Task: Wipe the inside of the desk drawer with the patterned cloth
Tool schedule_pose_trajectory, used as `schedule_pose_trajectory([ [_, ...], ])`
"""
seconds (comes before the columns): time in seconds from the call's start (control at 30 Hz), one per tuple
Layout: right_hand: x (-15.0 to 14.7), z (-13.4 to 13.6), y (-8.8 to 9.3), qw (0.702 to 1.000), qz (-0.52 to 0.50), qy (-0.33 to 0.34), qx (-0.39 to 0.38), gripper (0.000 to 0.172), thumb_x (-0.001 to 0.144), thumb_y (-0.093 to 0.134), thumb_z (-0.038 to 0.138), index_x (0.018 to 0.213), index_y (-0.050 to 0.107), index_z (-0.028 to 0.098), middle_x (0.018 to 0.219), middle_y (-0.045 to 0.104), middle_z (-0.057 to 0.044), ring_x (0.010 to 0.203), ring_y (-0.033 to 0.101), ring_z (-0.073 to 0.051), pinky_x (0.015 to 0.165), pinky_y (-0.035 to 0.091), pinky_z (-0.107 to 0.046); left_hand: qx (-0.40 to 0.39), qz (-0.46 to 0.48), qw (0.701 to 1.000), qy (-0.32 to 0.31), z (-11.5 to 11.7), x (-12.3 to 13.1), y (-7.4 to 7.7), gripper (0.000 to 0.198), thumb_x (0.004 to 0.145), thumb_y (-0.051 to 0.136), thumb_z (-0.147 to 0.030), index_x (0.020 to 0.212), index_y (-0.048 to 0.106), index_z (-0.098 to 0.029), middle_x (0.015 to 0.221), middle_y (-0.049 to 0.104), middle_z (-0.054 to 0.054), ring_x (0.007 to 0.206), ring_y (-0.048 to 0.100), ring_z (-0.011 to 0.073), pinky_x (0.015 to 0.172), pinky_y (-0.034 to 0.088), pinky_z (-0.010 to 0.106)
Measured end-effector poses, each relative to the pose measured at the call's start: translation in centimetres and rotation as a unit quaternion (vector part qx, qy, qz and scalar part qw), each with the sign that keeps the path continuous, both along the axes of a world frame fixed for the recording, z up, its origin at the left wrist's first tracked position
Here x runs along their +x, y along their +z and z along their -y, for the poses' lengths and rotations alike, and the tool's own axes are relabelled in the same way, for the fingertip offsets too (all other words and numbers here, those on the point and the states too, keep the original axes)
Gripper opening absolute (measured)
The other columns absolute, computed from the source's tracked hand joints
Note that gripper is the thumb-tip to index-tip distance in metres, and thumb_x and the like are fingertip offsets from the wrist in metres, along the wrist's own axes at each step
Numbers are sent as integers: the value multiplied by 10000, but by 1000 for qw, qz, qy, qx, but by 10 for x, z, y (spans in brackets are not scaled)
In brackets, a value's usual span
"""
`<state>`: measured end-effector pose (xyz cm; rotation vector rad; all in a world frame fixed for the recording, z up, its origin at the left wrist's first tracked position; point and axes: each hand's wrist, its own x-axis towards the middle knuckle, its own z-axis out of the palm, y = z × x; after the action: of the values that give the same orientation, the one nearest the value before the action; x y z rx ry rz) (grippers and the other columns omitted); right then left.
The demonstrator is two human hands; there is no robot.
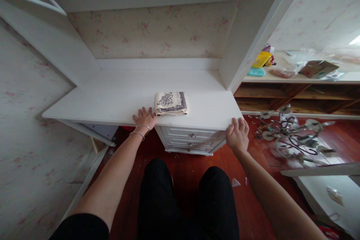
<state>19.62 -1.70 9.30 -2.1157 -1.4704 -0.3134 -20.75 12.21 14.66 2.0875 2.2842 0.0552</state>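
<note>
White desk [118, 97], folded cloth [171, 103] beside left hand [144, 118], right hand [237, 135] on edge

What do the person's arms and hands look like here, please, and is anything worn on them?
Both forearms are bare, with no gloves on the left hand or the right hand. Two thin silver bangles circle the left wrist; the right wrist shows nothing worn. A black short sleeve covers the left upper arm at the bottom edge of the view. No rings can be made out.
</note>
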Motion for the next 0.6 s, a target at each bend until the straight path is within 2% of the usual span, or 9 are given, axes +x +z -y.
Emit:
schedule_pose_trajectory([
  [0.27, -1, -1, 0, 1000, 10, -7, 6, 531, 968, 218, 341, 1378, 463, 107, 1463, 343, -182, 1388, 205, -310, 1121, 258, -516, 5, -2, 1000, -2, -2, -1, -3, 627, 923, 156, -528, 1478, 308, -280, 1566, 227, 118, 1429, 186, 344, 1078, 163, 663],
  [0.6, -2, 0, 1, 1000, 4, -2, 12, 520, 967, 228, 330, 1384, 459, 121, 1468, 345, -175, 1383, 217, -316, 1113, 269, -532, 17, -5, 1000, -1, -3, -2, -7, 632, 925, 143, -536, 1473, 319, -277, 1559, 242, 126, 1425, 195, 341, 1077, 162, 664],
])
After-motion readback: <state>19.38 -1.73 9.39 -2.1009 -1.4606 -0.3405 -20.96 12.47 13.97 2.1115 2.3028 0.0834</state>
